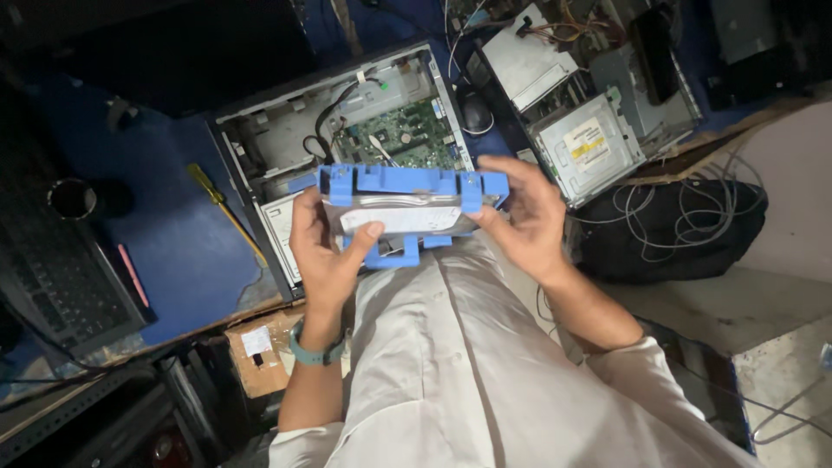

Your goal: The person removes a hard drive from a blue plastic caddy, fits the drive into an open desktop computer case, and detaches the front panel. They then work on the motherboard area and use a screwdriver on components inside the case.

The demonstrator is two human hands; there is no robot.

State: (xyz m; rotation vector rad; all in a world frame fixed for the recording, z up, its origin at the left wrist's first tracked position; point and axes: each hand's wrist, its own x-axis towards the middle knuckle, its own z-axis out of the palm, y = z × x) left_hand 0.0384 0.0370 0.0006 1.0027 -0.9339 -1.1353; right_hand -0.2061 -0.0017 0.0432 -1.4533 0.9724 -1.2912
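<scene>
Both hands are up in front of the white shirt (468,364), and between them sits a hard drive (400,215), a flat silvery slab with a pale label across its face, cradled in a bright blue plastic caddy (407,184). The caddy frames the drive along its far edge and both ends, with a blue tab poking out underneath at the near edge. The left hand (322,247) grasps the left end, thumb laid across the label, fingers wrapped behind. The right hand (524,221) clasps the right end, thumb on the near edge, fingers curled over the blue corner. The whole thing is held level in the air, just above the open computer case (260,143) on the blue desk (173,251). A yellow-handled screwdriver (221,208) lies left of the case, and a second opened case (598,130) sits to the right.
</scene>
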